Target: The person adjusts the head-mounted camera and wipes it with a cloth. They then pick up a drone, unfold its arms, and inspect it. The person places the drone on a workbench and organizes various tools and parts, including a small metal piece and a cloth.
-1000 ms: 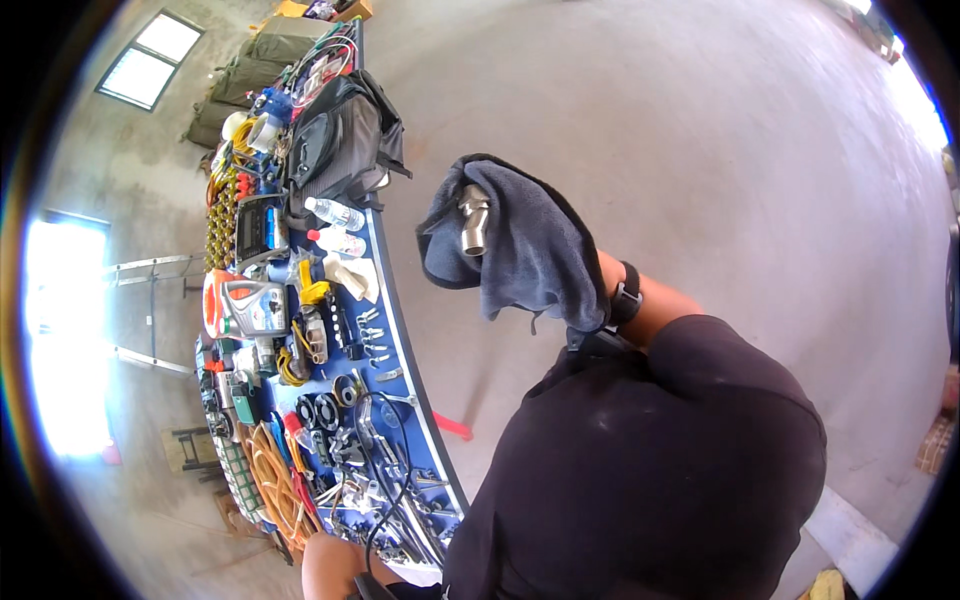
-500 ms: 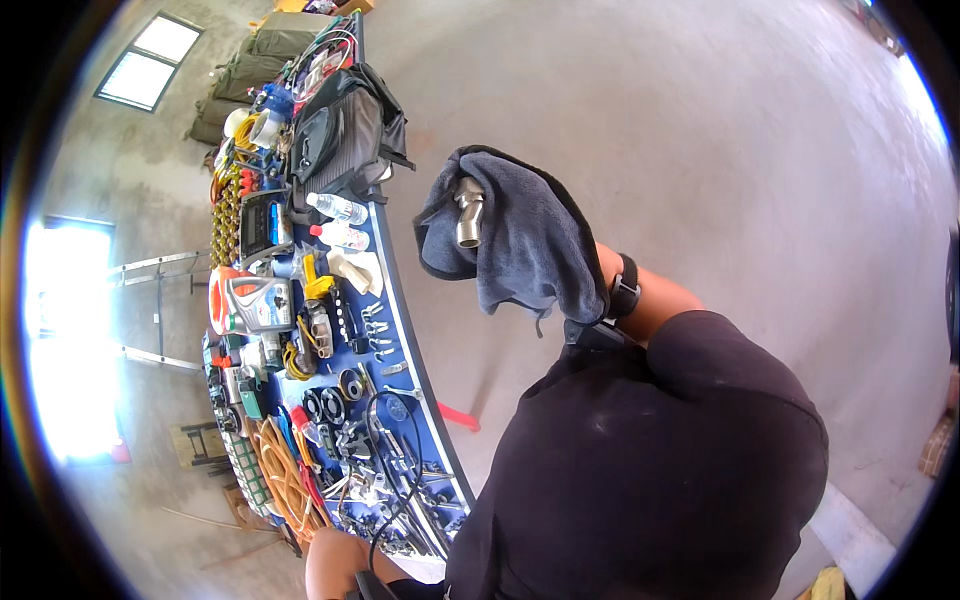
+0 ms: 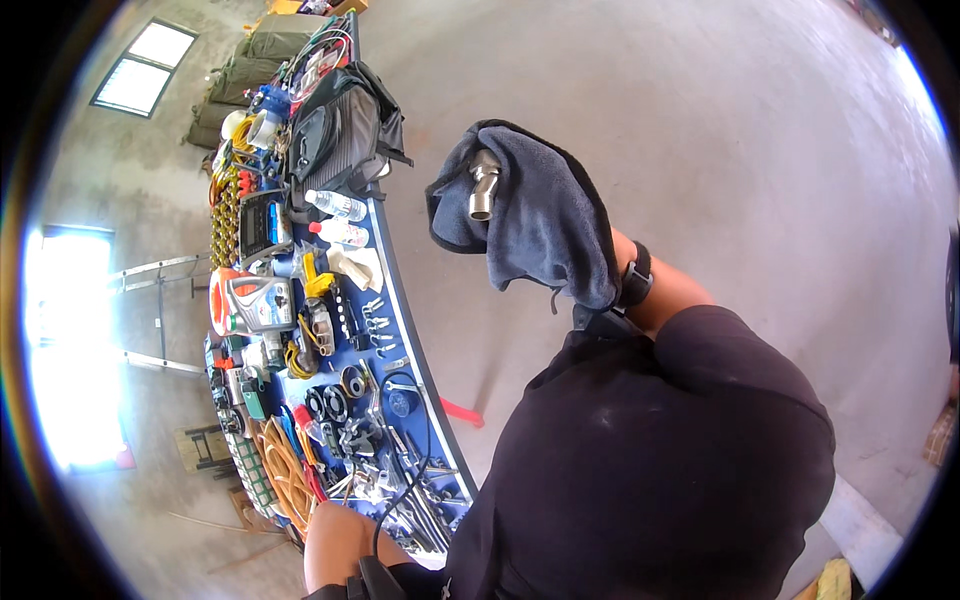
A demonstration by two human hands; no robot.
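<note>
My right arm reaches forward, with a black watch at its wrist. A dark grey cloth (image 3: 560, 215) with a black edge covers my right hand (image 3: 622, 250), so the fingers are hidden. The hand holds the cloth up over the floor, clear of the table. In the cloth's folds sits an angled, silvery metal pipe fitting (image 3: 482, 195), its open end pointing down. How the fingers grip it through the cloth does not show. Part of my bare left arm (image 3: 340, 550) appears at the lower edge beside the table; its hand is out of sight.
To the left runs a long blue-topped table (image 3: 425, 400) crowded with tools and hoses. On it are a grey backpack (image 3: 340, 130), a plastic bottle (image 3: 335, 205), a grey-and-orange jug (image 3: 258, 303) and a yellow tool (image 3: 318, 280). A red bar (image 3: 462, 413) lies beside the table.
My right hand, the cloth and the metal fitting have shifted slightly up and to the right. The hold looks unchanged.
</note>
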